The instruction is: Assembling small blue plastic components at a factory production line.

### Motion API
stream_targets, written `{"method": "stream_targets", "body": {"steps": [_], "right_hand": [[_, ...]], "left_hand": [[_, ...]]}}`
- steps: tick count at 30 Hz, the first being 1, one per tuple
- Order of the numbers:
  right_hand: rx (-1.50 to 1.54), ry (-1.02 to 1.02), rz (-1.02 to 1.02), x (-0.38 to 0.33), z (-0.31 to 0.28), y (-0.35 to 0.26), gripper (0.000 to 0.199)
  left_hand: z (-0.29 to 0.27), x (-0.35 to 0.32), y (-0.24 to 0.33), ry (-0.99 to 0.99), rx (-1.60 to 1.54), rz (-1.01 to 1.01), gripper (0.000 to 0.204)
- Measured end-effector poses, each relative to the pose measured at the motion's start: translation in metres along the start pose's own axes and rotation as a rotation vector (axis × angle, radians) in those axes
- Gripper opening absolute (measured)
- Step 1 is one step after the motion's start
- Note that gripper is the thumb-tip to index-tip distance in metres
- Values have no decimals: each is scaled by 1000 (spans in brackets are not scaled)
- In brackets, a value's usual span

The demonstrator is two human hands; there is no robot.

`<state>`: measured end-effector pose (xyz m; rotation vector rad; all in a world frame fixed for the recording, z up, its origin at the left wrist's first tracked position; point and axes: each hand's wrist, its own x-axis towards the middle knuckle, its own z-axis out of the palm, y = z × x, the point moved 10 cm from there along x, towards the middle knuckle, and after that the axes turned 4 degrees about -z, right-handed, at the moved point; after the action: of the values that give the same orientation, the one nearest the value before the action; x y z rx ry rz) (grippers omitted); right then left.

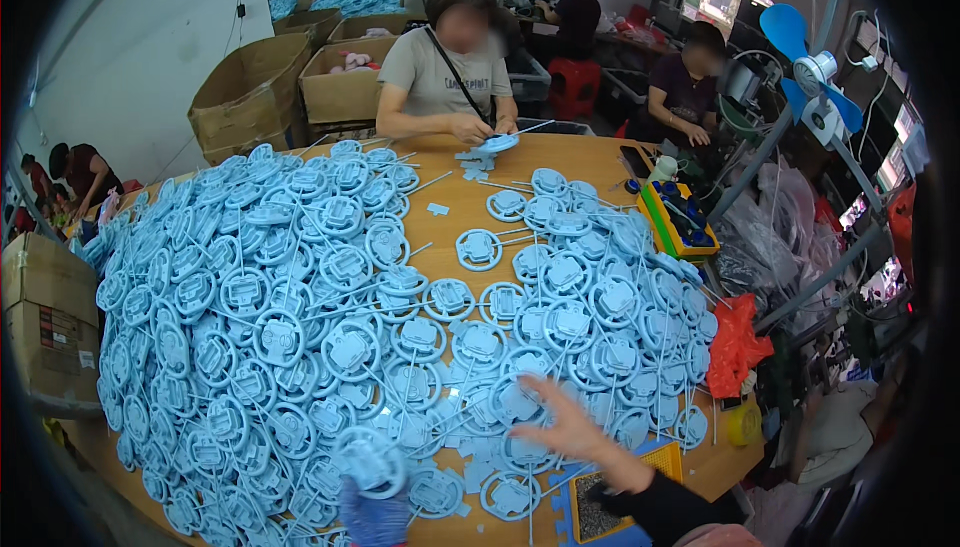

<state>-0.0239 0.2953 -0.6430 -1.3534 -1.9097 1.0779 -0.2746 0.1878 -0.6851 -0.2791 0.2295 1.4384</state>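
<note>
Left hand: Gloved in thin blue, the left hand (375, 517) rises from the table's near edge, its fingers closed on the lower rim of a pale blue wheel (368, 460); motion blur hides how each finger sits.
Right hand: Bare below a black sleeve (665, 507), the right hand (565, 425) angles in from the lower right, thumb and fingers spread wide over the parts; from where I stand, I cannot tell whether the fingertips touch any.
Held wheel: A smooth ring around a blocky centre, it is lifted over the near side of the pile.
Pile: Matte, plastic-looking wheels (280, 337), many with thin, straight rods, overlap in drifts on a wood-toned tabletop (590, 159).
Beside the right forearm: A yellow tray (672, 462) of small, grainy grey pieces (597, 517) rests on a blue mat (564, 507).
Right edge: A crumpled, glossy red bag (735, 347) lies near a yellow bin (668, 232).
Across the table: A co-worker (440, 72) in a grey T-shirt bends over another wheel (497, 144), brown cardboard cartons (250, 92) behind.
</note>
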Motion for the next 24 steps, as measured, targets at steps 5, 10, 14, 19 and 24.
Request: {"method": "stream_targets", "body": {"steps": [5, 10, 14, 19, 24], "right_hand": [[755, -39, 189, -15, 124, -25, 55], [770, -381, 246, -49, 144, -3, 38], [426, -695, 121, -76, 172, -17, 38], [-74, -528, -109, -1, 128, 13, 38], [-655, 3, -119, 153, 10, 77, 37]], "left_hand": [[-33, -1, -45, 14, 365, -120, 60], [-50, -32, -32, 127, 777, -191, 64], [-87, -51, -34, 71, 1384, -562, 59], [-110, -67, -22, 244, 1129, -457, 58], [-117, -68, 0, 289, 837, -246, 62]]}}
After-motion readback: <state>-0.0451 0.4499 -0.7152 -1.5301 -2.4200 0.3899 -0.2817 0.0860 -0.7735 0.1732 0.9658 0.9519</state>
